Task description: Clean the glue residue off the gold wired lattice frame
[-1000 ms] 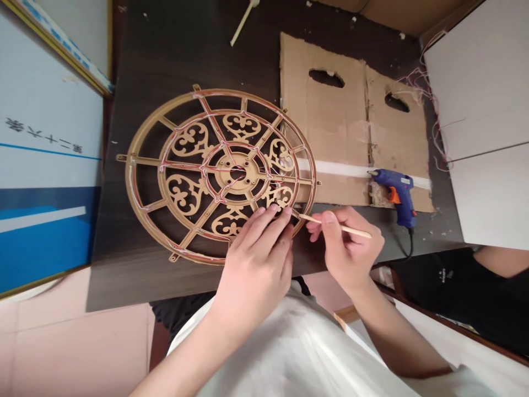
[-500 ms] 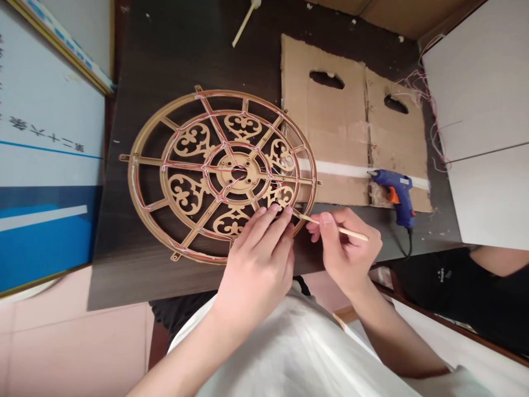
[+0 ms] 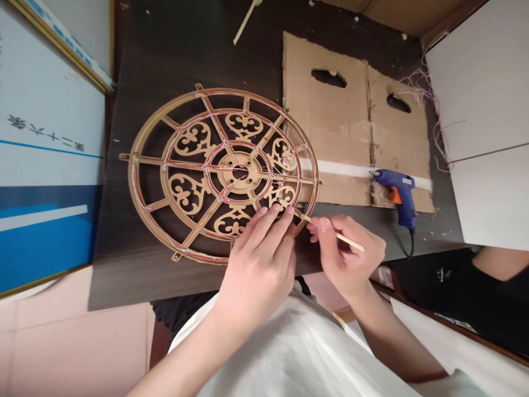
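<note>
A round gold frame (image 3: pixel 142 160) with spokes and scroll ornaments lies on the dark table, with red and white wires running along its rings and spokes. My left hand (image 3: pixel 264 253) rests on its lower right part, fingers extended over the ring and a scroll ornament. In my right hand (image 3: pixel 347 242) a thin wooden stick (image 3: pixel 350 241) is pinched between thumb and fingers. The stick's far end meets the outer part of the frame, just right of my left fingertips. My left hand covers part of the lower rim.
A blue glue gun (image 3: pixel 399 190) lies at the right on cardboard (image 3: pixel 330 127) with two cut holes. Another stick (image 3: pixel 244 25) is at the table's back. Loose wires (image 3: pixel 433 110) lie beside a white box (image 3: pixel 487 110). A person's dark clothing shows lower right.
My right hand has shifted slightly right and down, and the stick's rear end has tilted a little lower. My left hand stays nearly in place on the frame.
</note>
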`<state>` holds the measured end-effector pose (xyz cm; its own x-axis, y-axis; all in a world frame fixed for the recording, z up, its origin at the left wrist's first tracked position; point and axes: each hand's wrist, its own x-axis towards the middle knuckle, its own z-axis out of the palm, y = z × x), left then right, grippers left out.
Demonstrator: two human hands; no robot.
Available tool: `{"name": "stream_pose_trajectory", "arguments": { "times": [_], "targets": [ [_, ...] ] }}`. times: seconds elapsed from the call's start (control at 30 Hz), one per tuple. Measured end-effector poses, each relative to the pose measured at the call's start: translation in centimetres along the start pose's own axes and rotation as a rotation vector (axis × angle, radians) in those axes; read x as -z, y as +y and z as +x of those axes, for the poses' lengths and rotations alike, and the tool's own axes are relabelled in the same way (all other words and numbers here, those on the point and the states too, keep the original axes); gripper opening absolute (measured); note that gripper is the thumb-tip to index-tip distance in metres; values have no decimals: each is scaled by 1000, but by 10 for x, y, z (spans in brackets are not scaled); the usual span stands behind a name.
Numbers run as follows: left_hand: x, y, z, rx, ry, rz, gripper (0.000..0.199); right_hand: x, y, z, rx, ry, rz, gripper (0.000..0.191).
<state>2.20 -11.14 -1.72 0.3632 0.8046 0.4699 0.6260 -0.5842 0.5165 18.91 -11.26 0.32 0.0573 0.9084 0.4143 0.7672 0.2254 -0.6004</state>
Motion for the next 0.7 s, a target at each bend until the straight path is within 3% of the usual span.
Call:
{"name": "stream_pose_trajectory", "arguments": {
  "times": [0.57,0.7],
  "targets": [
    [1,-1,-1,-11,-6,4,24,-1,2,4,28,-57,61,17],
    [1,0,-1,6,0,-3,22,0,1,2,29,-1,49,21]
  ]
}}
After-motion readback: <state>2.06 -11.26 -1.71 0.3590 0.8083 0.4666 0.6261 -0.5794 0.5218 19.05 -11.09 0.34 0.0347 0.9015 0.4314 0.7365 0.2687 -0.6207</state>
